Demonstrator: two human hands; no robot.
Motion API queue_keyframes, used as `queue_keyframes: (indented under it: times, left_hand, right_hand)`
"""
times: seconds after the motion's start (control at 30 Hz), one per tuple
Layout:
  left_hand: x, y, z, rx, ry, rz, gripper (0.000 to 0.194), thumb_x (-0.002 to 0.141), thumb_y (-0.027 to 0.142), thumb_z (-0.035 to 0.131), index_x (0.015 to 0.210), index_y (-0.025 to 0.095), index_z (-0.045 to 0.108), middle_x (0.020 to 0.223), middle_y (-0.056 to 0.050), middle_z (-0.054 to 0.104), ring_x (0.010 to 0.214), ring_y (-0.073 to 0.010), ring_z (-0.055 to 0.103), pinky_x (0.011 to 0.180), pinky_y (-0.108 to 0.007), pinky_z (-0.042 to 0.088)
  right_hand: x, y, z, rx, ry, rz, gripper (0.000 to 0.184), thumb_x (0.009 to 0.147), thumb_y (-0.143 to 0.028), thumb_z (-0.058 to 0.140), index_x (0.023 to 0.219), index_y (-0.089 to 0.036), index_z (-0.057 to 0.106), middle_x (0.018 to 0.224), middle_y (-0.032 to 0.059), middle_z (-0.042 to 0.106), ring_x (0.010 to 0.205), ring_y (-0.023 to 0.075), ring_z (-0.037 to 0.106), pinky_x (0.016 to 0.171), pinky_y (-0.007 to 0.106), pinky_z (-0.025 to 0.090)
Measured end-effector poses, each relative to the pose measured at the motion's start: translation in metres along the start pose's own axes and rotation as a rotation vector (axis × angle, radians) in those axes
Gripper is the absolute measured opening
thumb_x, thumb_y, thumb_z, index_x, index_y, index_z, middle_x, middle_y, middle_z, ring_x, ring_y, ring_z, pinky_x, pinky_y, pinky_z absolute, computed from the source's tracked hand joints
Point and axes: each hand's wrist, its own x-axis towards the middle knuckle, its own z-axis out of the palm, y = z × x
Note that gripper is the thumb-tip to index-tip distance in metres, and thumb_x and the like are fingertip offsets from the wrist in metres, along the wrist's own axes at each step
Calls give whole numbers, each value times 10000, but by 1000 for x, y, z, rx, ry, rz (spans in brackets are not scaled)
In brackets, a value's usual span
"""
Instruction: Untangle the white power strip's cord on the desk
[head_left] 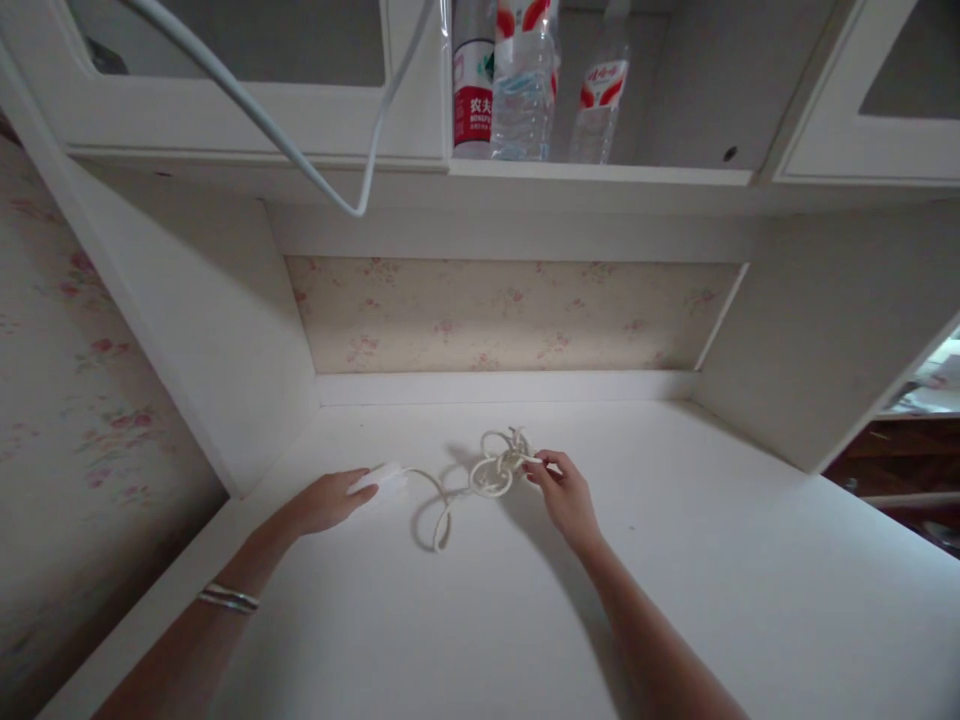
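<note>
While the left hand (pixel 330 500) had its fingers clamped on a white block (pixel 382 482) at the left of the counter (pixel 465 630), the right hand (pixel 564 497) pinched the tangled white cord (pixel 499 468) near the middle, fingers closed on one strand. A single length of cord ran from the block, curled in a loop between the hands, and joined the tangle, all toward the back of the counter. Beyond stood a strip of floral wallpaper (pixel 480 315), and above it an open shelf (pixel 660 172) held bottles (pixel 523 100), a pale cable (pixel 285 140) hanging in front of the cabinet.
</note>
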Motion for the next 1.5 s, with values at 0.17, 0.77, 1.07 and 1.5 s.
queue_keyframes:
  times: [0.17,0.77,1.07,1.5]
  left_hand:
    - [-21,20,-9,-148,-194,43,468,708,459,558,1111,236,637,1134,-16,660,1027,-243,596,887,-289,424]
    - [-17,-34,16,458,169,-222,560,789,464,458,1308,261,412,1149,-115,534,991,-290,546,758,-381,430]
    - [-13,-4,-1,291,376,-353,707,653,571,571,1245,189,506,1248,-163,484,1070,-378,503,854,-487,407]
    - [-20,192,99,-648,246,190,313,863,406,455,964,180,647,917,-79,677,797,-180,612,731,-284,458]
  right_hand:
    - [5,1,-8,166,164,230,355,726,-482,656,897,-173,621,735,10,605,621,150,605,617,279,501]
    - [13,-3,-19,271,167,391,378,684,-501,679,584,-175,514,477,-63,401,403,64,292,392,228,193]
    - [6,0,-10,82,22,291,481,761,-646,499,659,-179,552,480,-56,394,443,92,307,435,229,220]
    - [-21,-24,19,-19,-248,44,360,815,-535,514,819,-189,613,722,16,575,657,147,498,583,230,396]
